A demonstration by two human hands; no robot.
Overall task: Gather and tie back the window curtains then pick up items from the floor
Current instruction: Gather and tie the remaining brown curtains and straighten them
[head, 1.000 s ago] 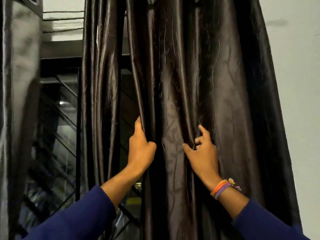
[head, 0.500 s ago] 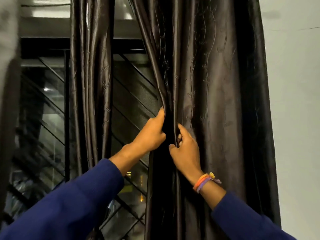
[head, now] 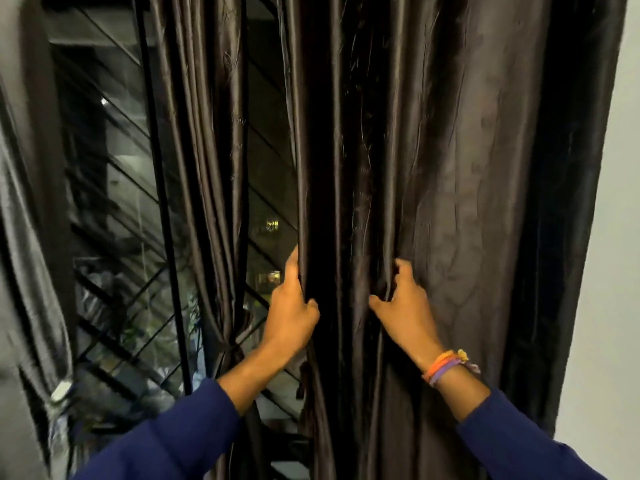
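Directly ahead, the dark curtain (head: 450,168) hangs between a white wall (head: 609,271) and the barred window (head: 114,202). Another curtain (head: 204,168) hangs tied left. My left hand (head: 292,313) grips its edge; my right hand (head: 405,306) pinches a fold.

three dark brown satin curtain panels (head: 433,168), one already tied back (head: 221,344), two bare hands, left hand (head: 292,310) and right hand (head: 405,306), two navy blue sleeves (head: 173,441), a few stacked orange and purple wristbands (head: 446,367), one black diagonal-bar window grille (head: 128,306)
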